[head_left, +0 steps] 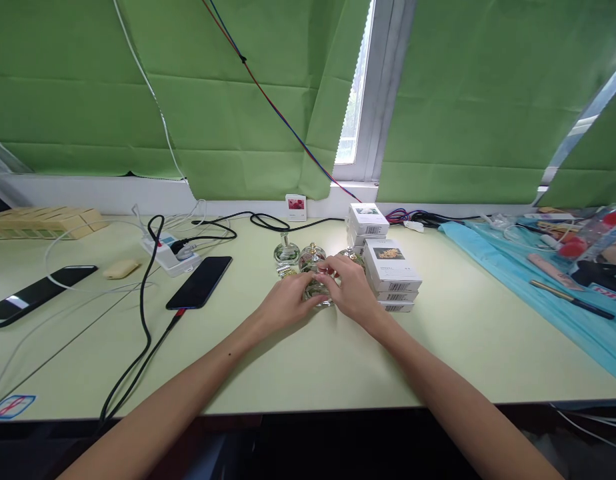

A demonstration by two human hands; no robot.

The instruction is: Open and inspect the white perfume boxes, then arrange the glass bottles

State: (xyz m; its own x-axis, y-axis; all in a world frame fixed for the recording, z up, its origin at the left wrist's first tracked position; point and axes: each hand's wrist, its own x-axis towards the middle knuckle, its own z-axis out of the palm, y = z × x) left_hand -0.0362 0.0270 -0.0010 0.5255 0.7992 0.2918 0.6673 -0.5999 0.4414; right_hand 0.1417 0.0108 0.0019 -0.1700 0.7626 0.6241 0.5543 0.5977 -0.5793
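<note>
Several small clear glass bottles stand together at the middle of the table. One glass bottle (317,291) is between my two hands, and the fingers of both hands close round it. My left hand (288,299) is on its left side, my right hand (349,287) on its right and top. Behind them stands a bottle with a gold top (312,256), and to its left a bottle with a clear stopper (287,252). Another bottle is partly hidden behind my right hand. Stacked white boxes (392,267) stand just right of my right hand, with a second stack (368,220) behind.
On the left lie a black phone (200,283) with a cable, a power strip (172,255), a second phone (41,293) and yellow boxes (48,221). A small card (296,207) stands at the back. Blue cloth (528,287) with a pen (571,299) covers the right side.
</note>
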